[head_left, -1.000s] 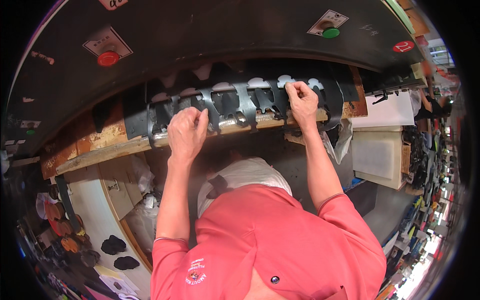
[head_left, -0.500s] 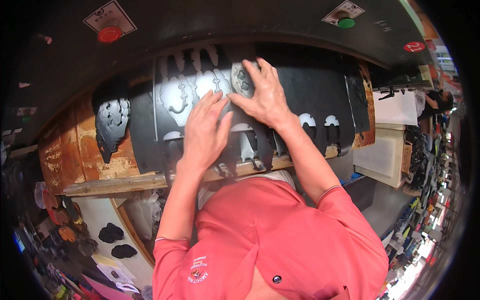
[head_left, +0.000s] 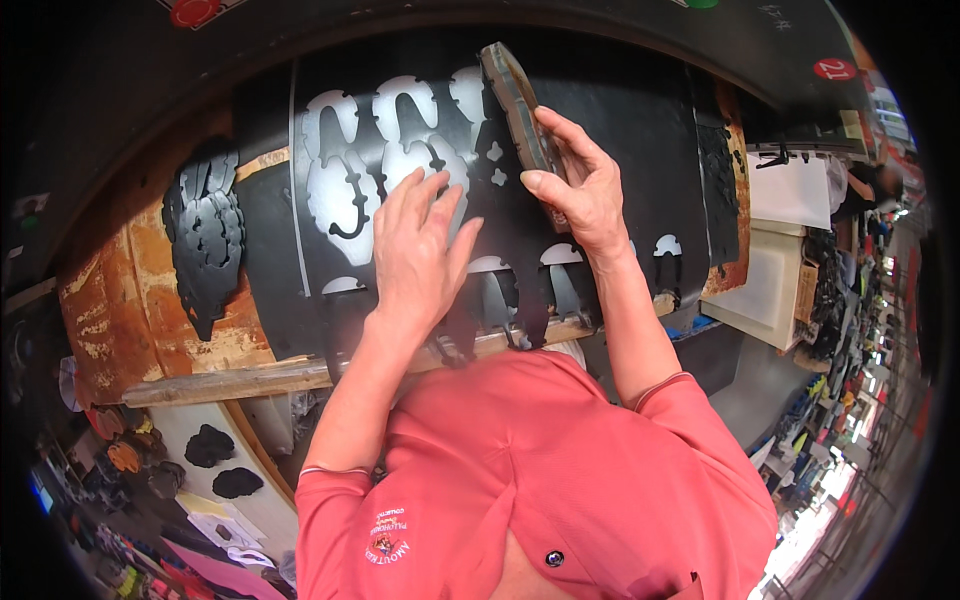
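Observation:
My right hand [head_left: 585,195] grips a cutting die [head_left: 522,110] between thumb and fingers. The die is tilted up on its side, above a black sheet [head_left: 640,140]. My left hand [head_left: 420,245] hovers at or rests on the sheet with fingers spread and nothing held; contact is hard to tell. Near its fingertips are pale shaped openings [head_left: 335,195] in the sheet. Small clover-shaped holes [head_left: 496,165] show just left of the die. More cut-outs run along the sheet's near edge.
A stack of black cut pieces [head_left: 207,235] lies on the worn wooden board [head_left: 140,300] at left. A dark machine beam [head_left: 400,30] with red and green buttons spans the far side. At right are a white box [head_left: 755,280] and another person [head_left: 882,190].
My right hand has lifted the die off the sheet and tipped it up, moving it rightward. The left hand has shifted slightly right and nearer. The dark beam sits higher in the picture.

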